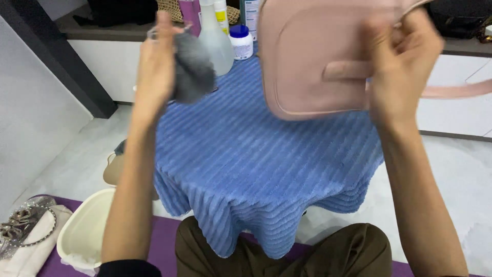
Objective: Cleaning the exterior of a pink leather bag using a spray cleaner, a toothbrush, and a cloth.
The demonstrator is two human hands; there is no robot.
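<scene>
My left hand (pixel 156 66) is raised at the upper left and closed around a crumpled grey cloth (pixel 193 69). My right hand (pixel 402 61) grips the top edge of a pale pink handbag (pixel 312 51), holding it up above the table with its flat side facing me. A pink strap (pixel 456 91) trails off to the right. Below both hands lies a low table draped in a ribbed blue towel (pixel 256 164).
Bottles (pixel 218 43) and a small white jar with a blue lid (pixel 241 42) stand at the table's far edge. A cream basin (pixel 84 231) sits on a purple mat at lower left, beside a sparkly shoe (pixel 20 223). White cabinets run along the back.
</scene>
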